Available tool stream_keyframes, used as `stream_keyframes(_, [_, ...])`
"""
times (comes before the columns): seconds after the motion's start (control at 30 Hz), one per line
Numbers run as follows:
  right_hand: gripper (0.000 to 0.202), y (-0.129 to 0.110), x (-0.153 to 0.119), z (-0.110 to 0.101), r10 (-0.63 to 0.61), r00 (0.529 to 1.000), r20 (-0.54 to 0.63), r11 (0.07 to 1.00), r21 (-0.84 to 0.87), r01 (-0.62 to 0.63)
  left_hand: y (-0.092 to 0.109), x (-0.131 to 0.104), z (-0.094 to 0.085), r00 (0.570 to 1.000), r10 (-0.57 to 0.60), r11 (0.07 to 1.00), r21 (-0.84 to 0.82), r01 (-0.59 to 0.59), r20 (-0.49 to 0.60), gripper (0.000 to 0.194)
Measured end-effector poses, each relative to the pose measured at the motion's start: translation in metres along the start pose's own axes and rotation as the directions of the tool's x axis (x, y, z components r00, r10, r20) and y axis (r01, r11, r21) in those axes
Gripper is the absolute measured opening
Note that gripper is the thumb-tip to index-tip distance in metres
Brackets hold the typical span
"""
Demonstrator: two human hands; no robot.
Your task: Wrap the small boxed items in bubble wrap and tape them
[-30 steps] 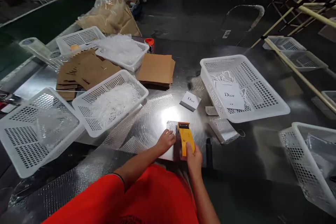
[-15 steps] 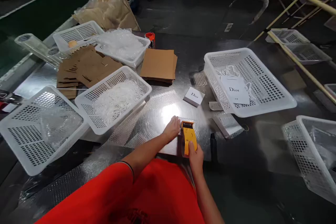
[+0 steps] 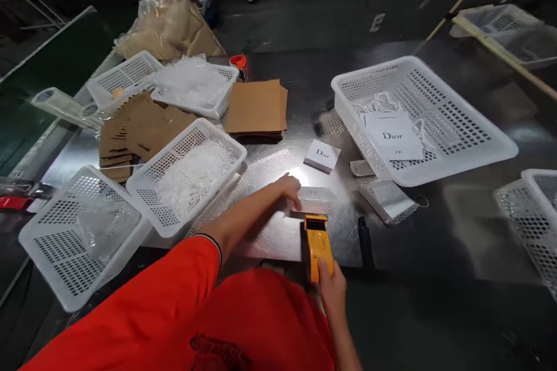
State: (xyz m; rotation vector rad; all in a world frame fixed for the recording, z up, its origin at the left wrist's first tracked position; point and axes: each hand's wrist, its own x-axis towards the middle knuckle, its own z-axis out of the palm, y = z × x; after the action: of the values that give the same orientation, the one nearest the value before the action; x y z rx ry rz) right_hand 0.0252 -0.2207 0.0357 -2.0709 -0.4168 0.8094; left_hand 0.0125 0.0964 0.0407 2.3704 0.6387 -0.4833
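Note:
My right hand (image 3: 331,285) is wrapped round the handle of a yellow tape dispenser (image 3: 318,246), whose head points away from me. Just beyond it lies a flat bubble-wrapped packet (image 3: 315,201) on the metal table. At the packet's left end is my left hand (image 3: 289,188), its fingers bent down over the edge; whether they pinch it is too small to tell. A white Dior box (image 3: 322,156) sits a little farther back. To the right lies another bubble-wrapped packet (image 3: 389,200).
A white basket (image 3: 474,165) with Dior bags stands at the right. A basket of shredded paper (image 3: 194,177), another basket (image 3: 65,243) and brown cardboard pieces (image 3: 150,122) are at the left. Behind is a cardboard stack (image 3: 255,107).
The tape dispenser has moved back toward me, off the packet. More of the packet shows, and my left hand has shifted slightly away from me. The camera view has shifted too.

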Motion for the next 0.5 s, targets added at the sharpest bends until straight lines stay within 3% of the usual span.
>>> stream_keyframes(0.07, [0.05,-0.026,0.029,0.007,0.003,1.0,-0.019,0.996,0.084,-0.002,-0.007,0.009,-0.027,0.995,-0.081,0.991,-0.107,0.075,-0.056,0.067])
stream_keyframes(0.13, [0.049,-0.047,0.051,0.013,-0.011,0.999,-0.046,0.994,0.109,0.016,-0.007,0.01,-0.041,0.983,-0.093,0.987,-0.148,0.07,-0.156,0.078])
stream_keyframes(0.2, [0.05,-0.061,0.064,0.018,-0.031,0.998,-0.059,0.991,0.13,0.039,-0.002,0.006,-0.041,0.977,-0.007,0.998,-0.057,-0.005,-0.211,0.084])
stream_keyframes(0.3, [0.05,-0.07,0.079,0.024,-0.044,0.997,-0.059,0.986,0.159,0.053,0.009,0.008,-0.034,0.979,0.082,0.984,0.174,-0.049,-0.186,0.077])
stream_keyframes(0.4, [0.052,-0.077,0.095,0.027,-0.048,0.997,-0.056,0.983,0.177,0.057,0.015,0.02,-0.036,0.991,0.017,0.966,0.257,0.017,-0.129,0.056])
stream_keyframes(0.5, [0.052,-0.085,0.113,0.029,-0.054,0.998,-0.03,0.979,0.195,0.059,0.013,0.029,-0.042,0.993,-0.01,0.966,0.255,0.04,-0.119,0.053])
